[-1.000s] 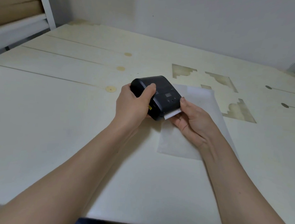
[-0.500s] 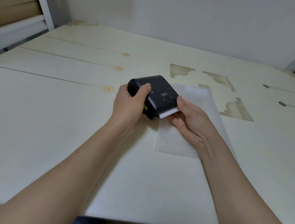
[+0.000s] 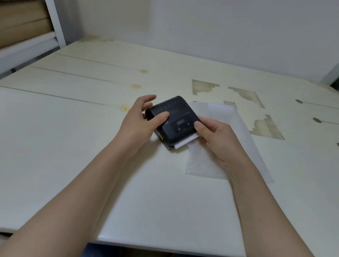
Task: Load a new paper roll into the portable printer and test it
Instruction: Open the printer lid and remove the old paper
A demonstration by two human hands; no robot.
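Observation:
The black portable printer (image 3: 177,120) lies on the pale table (image 3: 67,143), its small display and buttons facing up. A short white paper strip (image 3: 184,143) sticks out of its front slot. My left hand (image 3: 139,123) is at the printer's left side, with the thumb resting on the lid and the fingers lifted and spread above the far corner. My right hand (image 3: 216,142) grips the printer's front right corner, thumb on top beside the end of the strip, fingers curled underneath.
A thin translucent sheet or bag (image 3: 223,115) lies flat under my right hand and to the right of the printer. Worn patches (image 3: 247,96) mark the tabletop behind. A white shelf frame (image 3: 53,16) stands at the far left, and a wall is behind.
The printer has come down flat onto the table. My left hand has loosened its wrap-around grip and its fingers have spread. My right hand stays at the front right corner.

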